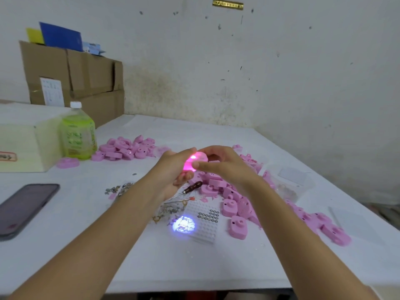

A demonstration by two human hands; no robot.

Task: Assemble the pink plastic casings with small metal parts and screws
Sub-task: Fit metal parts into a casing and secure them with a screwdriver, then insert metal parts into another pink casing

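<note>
Both hands hold one pink casing (193,163) up above the table; it glows bright pink inside. My left hand (173,169) grips it from the left, fingers curled round it. My right hand (223,164) pinches it from the right with thumb and fingers. A round patch of bluish light with a picture (183,224) falls on the table below. Loose pink casings lie in a pile (236,202) under my right forearm and in another pile (125,149) at the back left. Small metal parts (118,189) and a white tray with button cells (205,217) sit beneath the hands.
A wooden-handled screwdriver (192,187) and a thin red-tipped tool (184,200) lie under the hands. A phone (23,207) lies at the left, a green bottle (78,135) and a white box (23,146) behind it. Cardboard boxes (71,76) stand at the back left. Clear bags (290,182) lie at the right.
</note>
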